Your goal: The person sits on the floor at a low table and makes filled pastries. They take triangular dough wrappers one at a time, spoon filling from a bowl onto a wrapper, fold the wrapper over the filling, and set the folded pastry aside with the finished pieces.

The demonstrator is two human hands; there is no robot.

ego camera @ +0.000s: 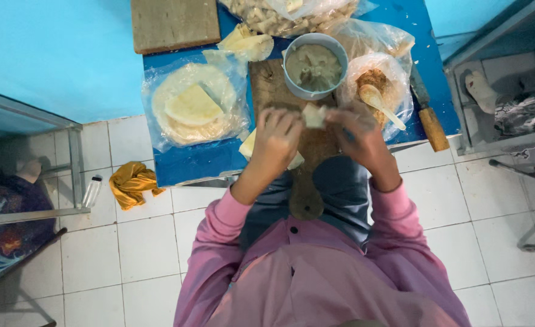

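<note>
Both hands work over the wooden board [279, 91] on the blue desk [189, 160]. The left hand [276, 138] and right hand [359, 134] pinch a small pale wrapper piece [313, 115] between closed fingers, just in front of the board's grey bowl [314, 65] (filled with greyish paste). Left of the board lies a bag of round wrappers [195, 108].

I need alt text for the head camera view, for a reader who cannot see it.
Seen from above, a person's left hand and right hand hold a small folded piece of pale dough over a wooden board on a blue table. Nearby are a bowl of filling, bagged round wrappers and a knife.
</note>
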